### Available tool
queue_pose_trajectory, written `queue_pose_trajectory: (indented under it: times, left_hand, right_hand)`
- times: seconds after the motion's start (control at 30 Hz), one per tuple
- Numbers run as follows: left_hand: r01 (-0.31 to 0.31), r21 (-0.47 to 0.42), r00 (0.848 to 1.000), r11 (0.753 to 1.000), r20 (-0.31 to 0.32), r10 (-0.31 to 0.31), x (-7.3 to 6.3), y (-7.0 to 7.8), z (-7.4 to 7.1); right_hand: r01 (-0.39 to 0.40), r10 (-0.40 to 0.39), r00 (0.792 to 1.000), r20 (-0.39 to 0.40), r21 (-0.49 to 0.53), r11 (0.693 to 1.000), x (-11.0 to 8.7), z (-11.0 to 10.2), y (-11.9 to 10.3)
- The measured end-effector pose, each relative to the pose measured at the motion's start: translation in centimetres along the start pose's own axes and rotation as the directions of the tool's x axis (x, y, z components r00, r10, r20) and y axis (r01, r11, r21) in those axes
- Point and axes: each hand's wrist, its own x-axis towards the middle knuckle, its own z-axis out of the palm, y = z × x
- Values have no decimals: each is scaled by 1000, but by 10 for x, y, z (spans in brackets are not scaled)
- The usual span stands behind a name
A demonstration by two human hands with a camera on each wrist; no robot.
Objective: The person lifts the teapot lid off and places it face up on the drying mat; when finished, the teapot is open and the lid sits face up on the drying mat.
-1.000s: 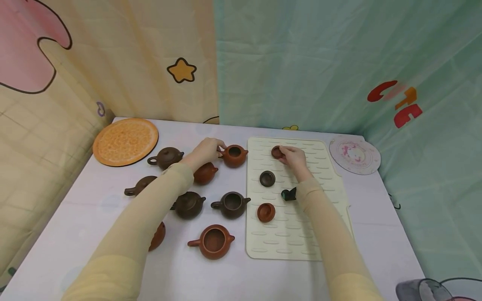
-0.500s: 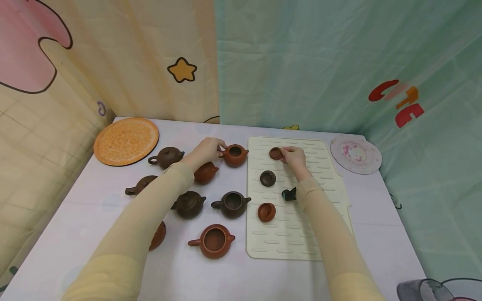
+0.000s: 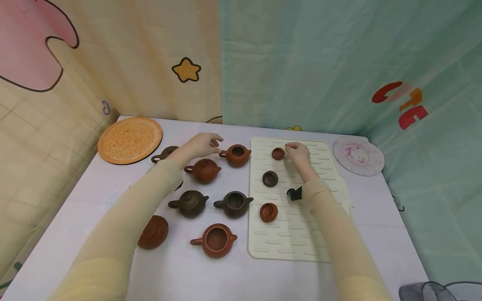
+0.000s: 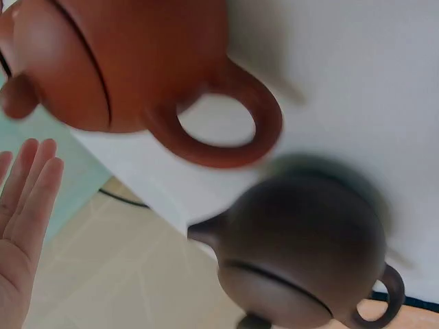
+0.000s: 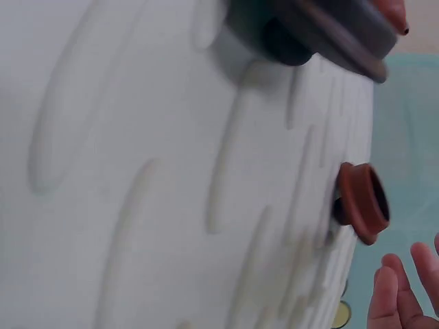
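My left hand (image 3: 202, 144) hovers just left of the handle of a lidless red-brown clay teapot (image 3: 238, 156), apart from it. Its fingers look straight in the left wrist view, near a lidded reddish teapot (image 4: 130, 62) and a dark lidded teapot (image 4: 302, 240). On the cream mat (image 3: 286, 246), my right hand (image 3: 299, 156) is beside a small reddish teapot lid (image 3: 278, 154), which lies upside down. A gap parts the loose fingers (image 5: 385, 291) from that lid (image 5: 362, 202) in the right wrist view. Neither hand holds anything.
More upturned lids lie on the mat, one dark (image 3: 270, 179) and one red-brown (image 3: 269, 212). Lidless teapots, dark (image 3: 235, 205) and reddish (image 3: 216, 241), stand left of it. An orange round mat (image 3: 129, 140) and a pink patterned plate (image 3: 359, 155) occupy the back corners.
My left hand has let go of the lidless teapot's handle and drawn slightly left. The right hand has set the small lid down on the mat and released it.
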Motion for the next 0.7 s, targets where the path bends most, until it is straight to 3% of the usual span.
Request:
queue_pose_trajectory:
  times: [0.1,0.2,0.37,0.57,0.7]
  left_hand:
    - [-23,7,1000,1000,-14,23,-15,-8,-10]
    - [-7,-1,999,1000,-37,7,-31,-18,-19]
    - [22,-22,997,1000,-68,-23,-51,-38,-22]
    - [10,27,1000,1000,0,-10,-63,-54,-8]
    - [0,67,1000,998,22,-1,-69,-61,0]
  right_hand:
    - [73,-72,997,24,-54,996,-8,-1,-15]
    - [150,-144,985,92,-67,986,-18,7,-34]
    - [254,-239,940,243,-32,967,-31,36,-60]
    - [381,-332,843,423,-36,924,-37,74,-80]
    - [505,-401,750,526,-66,860,-39,97,-91]
